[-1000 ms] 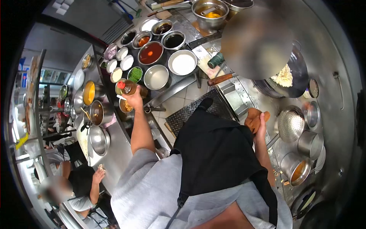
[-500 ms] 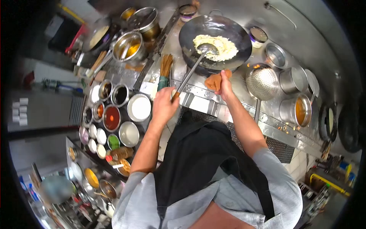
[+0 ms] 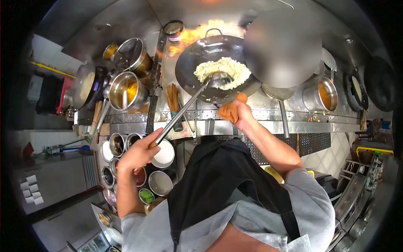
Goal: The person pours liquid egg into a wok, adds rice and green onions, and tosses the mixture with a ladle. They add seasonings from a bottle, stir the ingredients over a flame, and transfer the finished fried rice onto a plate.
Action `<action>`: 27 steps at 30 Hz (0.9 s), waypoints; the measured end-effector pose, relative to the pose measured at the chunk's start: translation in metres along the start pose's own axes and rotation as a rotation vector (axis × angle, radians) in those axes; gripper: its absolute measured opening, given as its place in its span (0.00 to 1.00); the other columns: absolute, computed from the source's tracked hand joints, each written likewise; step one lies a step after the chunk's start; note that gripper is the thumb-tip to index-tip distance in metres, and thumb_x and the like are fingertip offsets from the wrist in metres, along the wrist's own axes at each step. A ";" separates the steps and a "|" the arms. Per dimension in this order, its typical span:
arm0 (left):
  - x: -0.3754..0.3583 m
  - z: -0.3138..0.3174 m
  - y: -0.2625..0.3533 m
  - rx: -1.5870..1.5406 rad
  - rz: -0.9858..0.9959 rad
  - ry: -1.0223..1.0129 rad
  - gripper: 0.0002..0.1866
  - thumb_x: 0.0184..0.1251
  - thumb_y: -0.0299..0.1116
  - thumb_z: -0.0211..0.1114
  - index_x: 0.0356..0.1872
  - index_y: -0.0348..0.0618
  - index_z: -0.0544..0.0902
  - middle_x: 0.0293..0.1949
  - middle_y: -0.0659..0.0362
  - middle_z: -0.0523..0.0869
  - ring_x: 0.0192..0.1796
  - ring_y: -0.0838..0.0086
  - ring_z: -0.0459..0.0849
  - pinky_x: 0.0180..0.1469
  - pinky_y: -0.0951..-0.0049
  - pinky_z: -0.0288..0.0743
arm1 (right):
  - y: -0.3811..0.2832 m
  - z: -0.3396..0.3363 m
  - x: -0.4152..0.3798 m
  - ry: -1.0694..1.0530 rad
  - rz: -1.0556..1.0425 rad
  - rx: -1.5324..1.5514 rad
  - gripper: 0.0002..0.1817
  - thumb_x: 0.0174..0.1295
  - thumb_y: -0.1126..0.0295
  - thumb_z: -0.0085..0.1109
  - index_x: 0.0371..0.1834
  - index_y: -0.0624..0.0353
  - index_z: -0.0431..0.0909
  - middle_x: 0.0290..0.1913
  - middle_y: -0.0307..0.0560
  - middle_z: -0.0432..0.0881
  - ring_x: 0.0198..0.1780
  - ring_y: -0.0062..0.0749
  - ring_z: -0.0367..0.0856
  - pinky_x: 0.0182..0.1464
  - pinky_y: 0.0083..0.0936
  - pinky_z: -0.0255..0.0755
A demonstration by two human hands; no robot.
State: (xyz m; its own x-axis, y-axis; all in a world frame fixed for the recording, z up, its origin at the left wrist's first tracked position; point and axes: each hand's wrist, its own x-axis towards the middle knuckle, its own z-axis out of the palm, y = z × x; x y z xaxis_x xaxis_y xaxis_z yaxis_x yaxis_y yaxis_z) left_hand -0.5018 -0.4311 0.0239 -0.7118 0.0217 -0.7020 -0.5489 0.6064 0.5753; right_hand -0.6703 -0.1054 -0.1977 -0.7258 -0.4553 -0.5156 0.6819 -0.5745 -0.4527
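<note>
A black wok [image 3: 189, 63] sits over the burner with flames behind its rim. Pale yellow-white food that looks like rice [image 3: 235, 69] lies in it. My left hand [image 3: 140, 153] is closed around the handle of a long metal ladle [image 3: 180, 112], whose bowl rests in the food. My right hand [image 3: 244, 116] is closed on a folded orange-brown cloth [image 3: 228, 112] at the wok's near edge. Whether a wok handle lies under the cloth is hidden.
Flames [image 3: 197, 34] rise behind the wok. A bamboo brush [image 3: 173, 98] stands left of it, a perforated strainer [image 3: 279, 92] right. Steel pots [image 3: 136, 90] stand left, another pot [image 3: 319, 95] right. Several seasoning containers [image 3: 160, 183] sit below my left hand. A grey blur covers the upper right.
My left hand has moved left and down, drawing the ladle handle back with it. Flames now show behind the wok. The view has turned and shifted. My right hand stays on the cloth.
</note>
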 end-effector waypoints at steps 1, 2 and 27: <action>0.003 -0.006 -0.002 0.014 0.001 -0.039 0.33 0.68 0.30 0.60 0.75 0.53 0.62 0.31 0.55 0.81 0.27 0.70 0.78 0.39 0.70 0.76 | 0.000 0.007 0.002 0.012 -0.007 0.004 0.14 0.68 0.68 0.45 0.47 0.71 0.71 0.42 0.58 0.79 0.45 0.46 0.83 0.48 0.42 0.80; 0.017 -0.003 -0.004 0.014 0.003 -0.053 0.33 0.68 0.30 0.60 0.75 0.53 0.62 0.31 0.55 0.81 0.27 0.70 0.78 0.39 0.70 0.76 | -0.002 0.024 0.006 0.102 -0.008 0.012 0.15 0.68 0.68 0.45 0.48 0.71 0.71 0.44 0.59 0.80 0.46 0.47 0.83 0.50 0.43 0.81; 0.066 0.075 0.000 0.172 0.381 0.413 0.35 0.64 0.25 0.65 0.73 0.59 0.67 0.39 0.42 0.85 0.41 0.47 0.84 0.47 0.62 0.77 | 0.053 -0.048 -0.045 0.129 -0.106 -0.236 0.20 0.63 0.64 0.51 0.52 0.69 0.76 0.44 0.57 0.83 0.44 0.44 0.85 0.47 0.41 0.82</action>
State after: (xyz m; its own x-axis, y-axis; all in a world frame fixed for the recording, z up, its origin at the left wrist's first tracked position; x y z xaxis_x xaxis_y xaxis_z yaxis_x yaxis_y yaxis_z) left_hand -0.5159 -0.3704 -0.0537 -0.9756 -0.0274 -0.2180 -0.1669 0.7376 0.6543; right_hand -0.5970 -0.0830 -0.2335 -0.7868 -0.3021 -0.5382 0.6162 -0.4334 -0.6576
